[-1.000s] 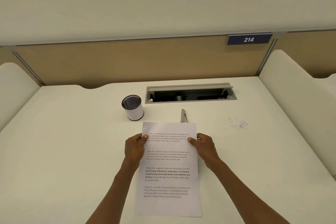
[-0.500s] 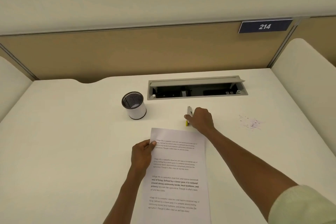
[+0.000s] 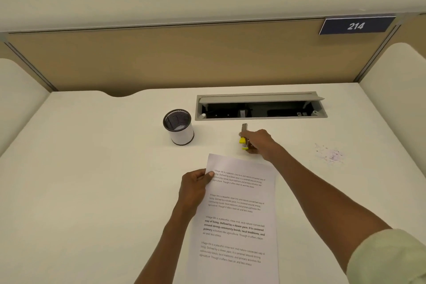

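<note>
the paper (image 3: 239, 214) lies on the tabletop (image 3: 92, 180); behind it the highlighter (image 3: 244, 139), the cup (image 3: 179, 128) more to the left.

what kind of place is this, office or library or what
Probably a numbered study carrel or shared office desk: a tan divider panel walls off the white desk, a plate reading 214 hangs on the divider, and a recessed cable box with its lid up sits in the desktop.

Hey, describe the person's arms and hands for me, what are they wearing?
The left hand and the right hand are bare: no gloves, rings or watch show. The right arm wears a pale cream fabric sleeve that ends near the elbow. The left forearm is bare to the picture's edge, with no sleeve in view.
</note>
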The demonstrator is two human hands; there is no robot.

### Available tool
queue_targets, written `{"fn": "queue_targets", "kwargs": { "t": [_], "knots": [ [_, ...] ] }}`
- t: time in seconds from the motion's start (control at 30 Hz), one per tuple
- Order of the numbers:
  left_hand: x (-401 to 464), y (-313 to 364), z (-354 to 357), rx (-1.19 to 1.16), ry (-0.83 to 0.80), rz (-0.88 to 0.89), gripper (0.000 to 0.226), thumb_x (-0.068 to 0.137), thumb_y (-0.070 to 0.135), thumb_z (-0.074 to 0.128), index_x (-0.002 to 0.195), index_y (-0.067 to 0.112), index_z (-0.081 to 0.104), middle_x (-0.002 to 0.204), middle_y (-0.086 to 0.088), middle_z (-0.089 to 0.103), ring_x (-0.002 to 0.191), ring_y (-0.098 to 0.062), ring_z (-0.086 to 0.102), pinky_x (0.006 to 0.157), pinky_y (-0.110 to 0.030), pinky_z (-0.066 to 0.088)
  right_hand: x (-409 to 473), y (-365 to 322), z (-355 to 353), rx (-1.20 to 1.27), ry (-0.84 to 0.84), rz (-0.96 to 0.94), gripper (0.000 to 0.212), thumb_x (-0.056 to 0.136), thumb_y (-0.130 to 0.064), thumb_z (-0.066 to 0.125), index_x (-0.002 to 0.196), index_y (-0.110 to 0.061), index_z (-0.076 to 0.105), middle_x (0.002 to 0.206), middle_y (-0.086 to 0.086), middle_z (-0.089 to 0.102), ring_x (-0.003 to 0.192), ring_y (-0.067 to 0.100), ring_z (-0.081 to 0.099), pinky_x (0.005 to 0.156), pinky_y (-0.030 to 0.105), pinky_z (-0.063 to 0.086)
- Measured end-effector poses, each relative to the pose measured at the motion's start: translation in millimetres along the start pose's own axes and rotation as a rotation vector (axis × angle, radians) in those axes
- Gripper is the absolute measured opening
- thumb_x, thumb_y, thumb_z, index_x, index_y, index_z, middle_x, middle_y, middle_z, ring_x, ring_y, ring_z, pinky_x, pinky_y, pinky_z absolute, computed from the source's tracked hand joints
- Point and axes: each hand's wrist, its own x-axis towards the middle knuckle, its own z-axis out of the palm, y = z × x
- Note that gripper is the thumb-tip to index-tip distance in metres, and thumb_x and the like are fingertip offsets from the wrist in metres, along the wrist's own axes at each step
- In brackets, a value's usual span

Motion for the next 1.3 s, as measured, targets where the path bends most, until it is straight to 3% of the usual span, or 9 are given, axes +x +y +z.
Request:
{"fn": "queue_targets", "kwargs": {
  "t": [0.07, 0.17, 0.37, 0.57, 0.83, 1.07, 1.3],
  "knots": [
    [-3, 3, 2, 0.011, -0.009, 0.008, 0.017, 0.097, 0.025, 0.065, 0.094, 0.017, 0.079, 0.088, -0.004, 0.080, 0.083, -0.028, 0.077, 0.087, -0.052, 0.059, -9, -3, 0, 0.200, -0.124, -0.028, 0.028, 0.084, -0.023, 0.070, 0.101, -0.001, 0.066, 0.091, 0.014, 0.068, 0.074, 0.024, 0.067, 0.064, 0.029, 0.054],
    [-9, 9, 4, 0.024, -0.012, 0.029, 0.017, 0.098, 0.025, 0.064, 0.096, 0.018, 0.079, 0.087, -0.003, 0.080, 0.081, -0.025, 0.077, 0.086, -0.050, 0.060, -28, -5, 1, 0.365, -0.277, -0.121, 0.022, 0.088, -0.016, 0.068, 0.103, -0.001, 0.064, 0.090, 0.015, 0.069, 0.081, 0.025, 0.068, 0.073, 0.030, 0.054],
    [-23, 21, 8, 0.031, 0.004, 0.092, 0.016, 0.098, 0.024, 0.064, 0.097, 0.018, 0.078, 0.085, -0.002, 0.079, 0.079, -0.023, 0.077, 0.081, -0.044, 0.060, -59, -1, -2, 0.211, -0.360, -0.347, 0.030, 0.089, -0.008, 0.067, 0.118, -0.003, 0.060, 0.111, 0.017, 0.071, 0.106, 0.032, 0.067, 0.096, 0.042, 0.053],
    [-32, 27, 12, 0.051, 0.013, 0.150, 0.016, 0.098, 0.022, 0.063, 0.098, 0.019, 0.079, 0.084, -0.002, 0.079, 0.079, -0.025, 0.077, 0.077, -0.043, 0.060, -88, -1, -6, 0.037, -0.314, -0.500, 0.032, 0.085, -0.010, 0.071, 0.116, -0.008, 0.062, 0.109, 0.009, 0.073, 0.103, 0.026, 0.069, 0.098, 0.042, 0.051],
    [-42, 39, 19, 0.081, 0.004, 0.194, 0.015, 0.098, 0.021, 0.063, 0.100, 0.018, 0.078, 0.083, 0.000, 0.079, 0.076, -0.022, 0.076, 0.072, -0.038, 0.059, -109, -3, -7, 0.004, -0.340, -0.540, 0.034, 0.085, -0.010, 0.071, 0.118, -0.011, 0.062, 0.108, 0.003, 0.074, 0.102, 0.018, 0.069, 0.095, 0.034, 0.052],
    [-45, 42, 20, 0.124, 0.011, 0.225, 0.015, 0.099, 0.022, 0.063, 0.100, 0.020, 0.078, 0.083, 0.003, 0.079, 0.074, -0.018, 0.076, 0.072, -0.037, 0.059, -118, -1, -7, 0.005, -0.303, -0.564, 0.027, 0.088, -0.009, 0.068, 0.114, -0.010, 0.065, 0.105, 0.000, 0.075, 0.098, 0.010, 0.070, 0.083, 0.019, 0.052],
    [-45, 43, 19, 0.153, 0.023, 0.233, 0.015, 0.099, 0.026, 0.063, 0.101, 0.022, 0.078, 0.083, 0.005, 0.079, 0.072, -0.017, 0.076, 0.073, -0.041, 0.060, -122, -2, -4, 0.012, -0.263, -0.563, 0.021, 0.087, -0.010, 0.069, 0.107, -0.016, 0.066, 0.099, -0.005, 0.076, 0.095, 0.009, 0.070, 0.080, 0.018, 0.051]
  ]
}}
